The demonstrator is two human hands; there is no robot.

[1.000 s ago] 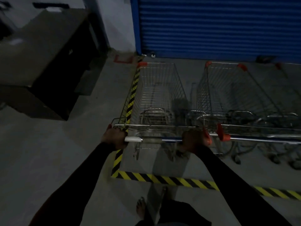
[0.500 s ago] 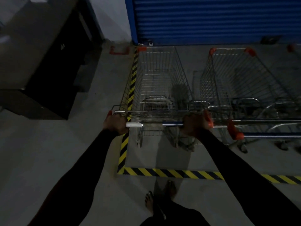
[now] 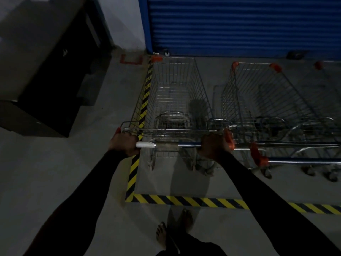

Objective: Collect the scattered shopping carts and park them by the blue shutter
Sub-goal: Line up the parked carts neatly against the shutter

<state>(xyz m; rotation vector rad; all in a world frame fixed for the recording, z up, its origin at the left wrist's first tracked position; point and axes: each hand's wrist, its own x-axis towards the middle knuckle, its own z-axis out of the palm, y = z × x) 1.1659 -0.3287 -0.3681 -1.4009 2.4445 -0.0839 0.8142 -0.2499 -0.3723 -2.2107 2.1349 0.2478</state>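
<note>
Wire mesh, silver and dim in the low light, forms the basket of the shopping cart [image 3: 177,93]. It has orange plastic guards on its front corners and a blue handle bar [image 3: 186,144] with a white sleeve near the left end. The left hand [image 3: 123,143] grips the bar's left end, fingers curled round it. The right hand [image 3: 215,145] grips the right end, fingers wrapped round it just beside an orange end cap. The cart stands on the concrete floor [image 3: 73,172] inside a bay marked with yellow-and-black hazard tape [image 3: 184,199]. Its left side runs along the tape and its nose is close to the foot of the blue shutter [image 3: 239,24]. Just to its right a second cart [image 3: 267,100] of the same build faces the shutter too. A dark cabinet [image 3: 46,80] stands well off to the left.
</note>
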